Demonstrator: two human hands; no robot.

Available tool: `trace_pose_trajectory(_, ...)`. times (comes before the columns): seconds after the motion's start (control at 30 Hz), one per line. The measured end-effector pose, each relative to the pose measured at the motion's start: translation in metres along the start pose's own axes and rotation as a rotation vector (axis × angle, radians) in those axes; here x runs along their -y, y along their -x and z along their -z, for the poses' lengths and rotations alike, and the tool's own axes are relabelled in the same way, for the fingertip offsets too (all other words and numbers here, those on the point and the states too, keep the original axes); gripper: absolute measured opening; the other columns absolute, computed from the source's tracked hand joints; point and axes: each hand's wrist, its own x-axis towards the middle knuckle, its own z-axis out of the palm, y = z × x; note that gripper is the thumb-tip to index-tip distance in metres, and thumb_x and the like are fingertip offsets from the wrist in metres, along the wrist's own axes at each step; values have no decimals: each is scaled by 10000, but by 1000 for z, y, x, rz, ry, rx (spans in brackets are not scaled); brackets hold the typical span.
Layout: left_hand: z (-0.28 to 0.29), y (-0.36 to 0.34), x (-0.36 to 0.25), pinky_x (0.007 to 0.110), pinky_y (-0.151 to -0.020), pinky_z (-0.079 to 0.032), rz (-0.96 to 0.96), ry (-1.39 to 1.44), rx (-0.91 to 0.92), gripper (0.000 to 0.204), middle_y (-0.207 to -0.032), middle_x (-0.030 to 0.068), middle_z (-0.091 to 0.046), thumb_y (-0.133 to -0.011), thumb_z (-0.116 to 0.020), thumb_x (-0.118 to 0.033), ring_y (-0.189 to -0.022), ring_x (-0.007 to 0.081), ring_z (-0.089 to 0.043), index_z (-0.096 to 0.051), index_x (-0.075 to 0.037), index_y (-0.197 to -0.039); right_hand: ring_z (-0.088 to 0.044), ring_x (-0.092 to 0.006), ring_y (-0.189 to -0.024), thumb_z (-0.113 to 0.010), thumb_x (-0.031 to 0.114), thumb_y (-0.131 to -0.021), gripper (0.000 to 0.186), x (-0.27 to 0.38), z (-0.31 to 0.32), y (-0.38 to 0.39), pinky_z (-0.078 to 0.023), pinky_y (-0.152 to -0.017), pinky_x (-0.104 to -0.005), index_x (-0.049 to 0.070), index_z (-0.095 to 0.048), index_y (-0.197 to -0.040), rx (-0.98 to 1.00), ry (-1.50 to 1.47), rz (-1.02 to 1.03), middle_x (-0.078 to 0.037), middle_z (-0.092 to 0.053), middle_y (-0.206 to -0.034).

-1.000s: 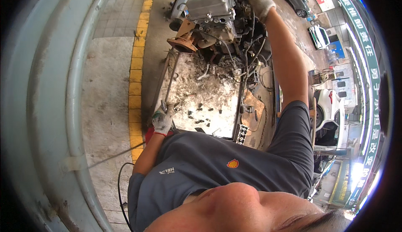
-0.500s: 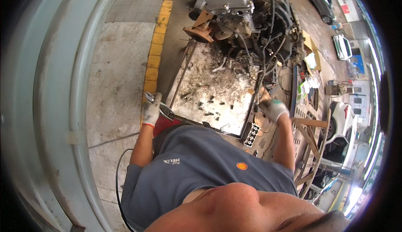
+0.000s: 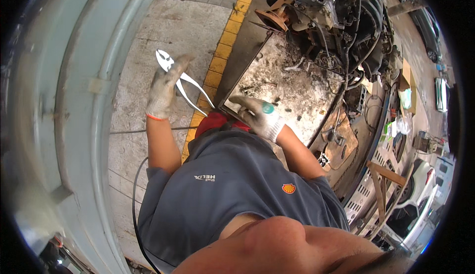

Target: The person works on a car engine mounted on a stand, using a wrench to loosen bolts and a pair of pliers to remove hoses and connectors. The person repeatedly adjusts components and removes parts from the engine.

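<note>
A pair of silver pliers [image 3: 164, 59] is in my left hand [image 3: 162, 92], which wears a dirty white work glove. The jaws point up and away to the left, and the two long handles spread apart toward my body. My right hand [image 3: 260, 116], gloved too, is over the near left corner of a stained metal worktop [image 3: 307, 83]. Its fingers stretch left toward the handle ends, with a gap between, and nothing shows in its grasp. Small dark parts lie scattered on the worktop; my right hand covers some of that surface.
A partly stripped engine [image 3: 316, 16] with hoses stands at the worktop's far end. Right of it lie cardboard [image 3: 346, 135] and a slotted metal rack [image 3: 363, 195]. A yellow floor line [image 3: 228, 37] runs along the left; a large pale metal structure [image 3: 74, 125] rises beyond.
My left hand has lifted the pliers up and outward to the left. My right hand has swung from the worktop's right side across to its near left corner. The view has shifted left.
</note>
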Motion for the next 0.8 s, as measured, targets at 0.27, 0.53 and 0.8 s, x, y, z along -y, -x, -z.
trace_pose_trajectory(0.27,-32,-4,-100,328,-959,-497,-265,-165,20,524,-1156,79,-703,-1058,-623,-459,-1063,161,-610,-707,-27,-1344,-488,-401,-1466,-858,289,-875,988,68,23,-43,-431,-1208,-462,-12,-310,-1639,-138,-122,228,-274,-453,-1597)
trace_pose_trajectory(0.53,-118,-11,-160,314,-973,-543,-426,48,255,611,-1243,122,-687,-1052,-654,-232,-1113,180,-675,-456,69,-1546,-693,-356,-1121,-738,191,-924,540,123,76,-90,-557,-952,-440,-20,-504,-1363,-501,-306,107,-225,-691,-1190)
trace_pose_trajectory(0.8,-179,-35,-239,340,-774,-571,-564,427,564,582,-911,153,-705,-1008,-666,-120,-837,227,-706,-460,40,-1527,-667,-237,-1128,-815,305,-943,691,111,117,-50,-532,-1030,-382,-32,-521,-1469,-674,-502,349,-171,-694,-1199)
